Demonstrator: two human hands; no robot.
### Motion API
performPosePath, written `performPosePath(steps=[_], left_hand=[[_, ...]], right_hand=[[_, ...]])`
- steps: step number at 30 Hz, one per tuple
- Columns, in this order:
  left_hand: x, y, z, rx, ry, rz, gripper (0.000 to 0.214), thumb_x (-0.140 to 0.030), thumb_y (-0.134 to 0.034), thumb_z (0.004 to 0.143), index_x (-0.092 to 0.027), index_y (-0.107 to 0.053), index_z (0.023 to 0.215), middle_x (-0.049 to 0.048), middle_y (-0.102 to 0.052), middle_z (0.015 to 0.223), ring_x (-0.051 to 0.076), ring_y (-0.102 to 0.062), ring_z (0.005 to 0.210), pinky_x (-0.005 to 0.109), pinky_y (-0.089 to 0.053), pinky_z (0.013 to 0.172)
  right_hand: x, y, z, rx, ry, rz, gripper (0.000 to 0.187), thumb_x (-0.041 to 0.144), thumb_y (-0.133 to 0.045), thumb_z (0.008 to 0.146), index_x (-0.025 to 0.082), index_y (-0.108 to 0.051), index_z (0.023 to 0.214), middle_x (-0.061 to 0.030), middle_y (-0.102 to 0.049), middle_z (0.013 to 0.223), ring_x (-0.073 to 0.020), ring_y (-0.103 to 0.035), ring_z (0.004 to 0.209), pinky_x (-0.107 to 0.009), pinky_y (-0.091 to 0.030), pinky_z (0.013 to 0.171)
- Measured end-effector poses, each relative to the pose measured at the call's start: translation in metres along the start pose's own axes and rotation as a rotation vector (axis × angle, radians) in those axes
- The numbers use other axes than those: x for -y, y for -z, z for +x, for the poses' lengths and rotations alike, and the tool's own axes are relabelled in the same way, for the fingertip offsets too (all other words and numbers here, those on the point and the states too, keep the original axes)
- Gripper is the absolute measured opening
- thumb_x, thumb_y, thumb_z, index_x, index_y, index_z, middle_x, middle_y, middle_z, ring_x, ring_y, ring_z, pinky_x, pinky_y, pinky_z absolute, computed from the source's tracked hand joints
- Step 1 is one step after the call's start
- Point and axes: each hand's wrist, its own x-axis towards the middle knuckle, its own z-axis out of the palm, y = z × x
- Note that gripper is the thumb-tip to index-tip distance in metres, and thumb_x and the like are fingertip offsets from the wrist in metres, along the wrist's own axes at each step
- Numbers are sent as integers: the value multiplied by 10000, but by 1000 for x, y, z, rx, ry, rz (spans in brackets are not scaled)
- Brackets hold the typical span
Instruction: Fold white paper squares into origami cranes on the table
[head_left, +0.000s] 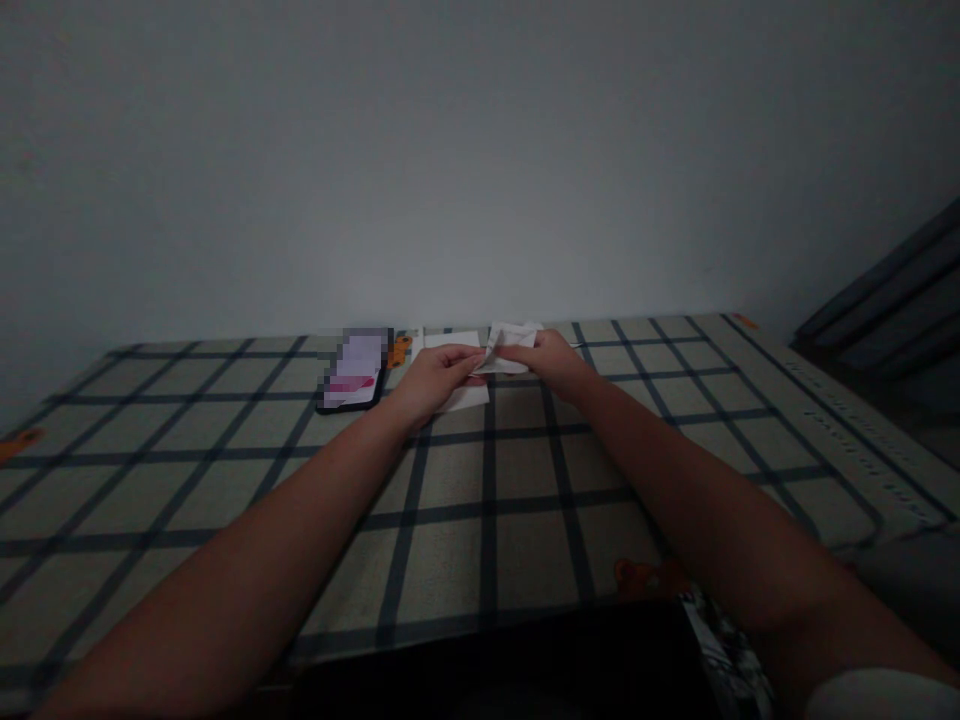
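A small piece of white paper (508, 350), partly folded, is held up between both hands over the far part of a checked cloth (450, 540). My left hand (435, 380) pinches its left edge with fingers closed. My right hand (551, 362) grips its right side, fingers curled on the paper. Another flat white sheet (461, 398) lies on the cloth under my left hand.
A phone (354, 375) with a lit screen lies on the cloth just left of my left hand. A plain pale wall (480, 150) rises behind. A dark object (525, 660) sits at the near edge. Dark slats (892, 300) stand at the right.
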Motion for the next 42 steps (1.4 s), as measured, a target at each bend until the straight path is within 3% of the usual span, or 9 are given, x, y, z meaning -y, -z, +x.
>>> performPosePath(steps=[6, 10, 18, 23, 27, 31, 34, 39, 42], left_hand=[[-2, 1, 0, -84, 24, -81, 317, -419, -735, 726, -142, -723, 879, 69, -713, 901, 158, -639, 824, 307, -532, 811], [-6, 3, -2, -32, 4, -55, 364, -475, -672, 779, -169, -740, 965, 75, -706, 984, 167, -628, 884, 264, -518, 742], [-7, 4, -4, -85, 108, 145, 194, -340, -743, 663, -171, -758, 756, 33, -682, 705, 123, -554, 620, 244, -419, 592], [-8, 6, -4, -85, 116, 204, 258, -371, -739, 663, -140, -758, 777, 44, -677, 672, 127, -538, 578, 257, -401, 565], [-9, 6, -4, -58, 119, 214, 269, -381, -742, 657, -135, -746, 767, 61, -691, 704, 148, -577, 611, 270, -419, 580], [-12, 2, -8, 17, 185, 175, 187, -330, -749, 652, -158, -705, 709, 19, -623, 600, 105, -508, 508, 237, -346, 494], [-13, -1, -9, 55, 171, 164, 210, -340, -782, 648, -166, -672, 689, -14, -571, 556, 76, -454, 468, 215, -306, 462], [-3, 3, -1, -147, 52, -52, 271, -346, -804, 630, -161, -624, 713, 7, -646, 712, 109, -579, 626, 241, -482, 616], [2, 7, 5, -191, -4, -170, 296, -355, -793, 636, -160, -603, 753, 21, -669, 796, 135, -623, 723, 288, -529, 716]], right_hand=[[1, 9, -2, 103, 8, -326, 388, 479, -684, 735, 112, -726, 852, -57, -694, 772, -151, -582, 675, -263, -424, 631], [6, 5, -6, 216, 2, -467, 362, 482, -670, 741, 120, -697, 737, -34, -639, 663, -127, -527, 587, -251, -370, 555], [3, 2, -6, 226, 65, -460, 373, 519, -665, 737, 147, -669, 737, -6, -592, 662, -115, -490, 602, -256, -326, 558], [2, 4, -2, 120, 144, -523, 460, 577, -630, 756, 174, -491, 584, 50, -384, 562, -87, -338, 548, -262, -224, 534], [4, 5, -3, 173, 109, -436, 502, 598, -462, 858, 163, -521, 616, 26, -431, 588, -101, -390, 571, -264, -263, 554], [4, 2, -4, 176, 181, -475, 486, 574, -491, 862, 158, -558, 619, 17, -467, 585, -106, -410, 577, -267, -275, 555], [1, 0, -2, 107, 208, -407, 459, 578, -560, 829, 155, -603, 656, 7, -522, 610, -112, -448, 595, -263, -309, 555], [0, -1, 3, -276, 250, -51, 369, 561, -566, 848, 192, -578, 842, 8, -572, 696, -112, -528, 616, -254, -428, 605], [4, -2, 0, -310, 284, 23, 391, 591, -530, 869, 205, -533, 807, 12, -560, 684, -105, -536, 595, -253, -450, 602]])
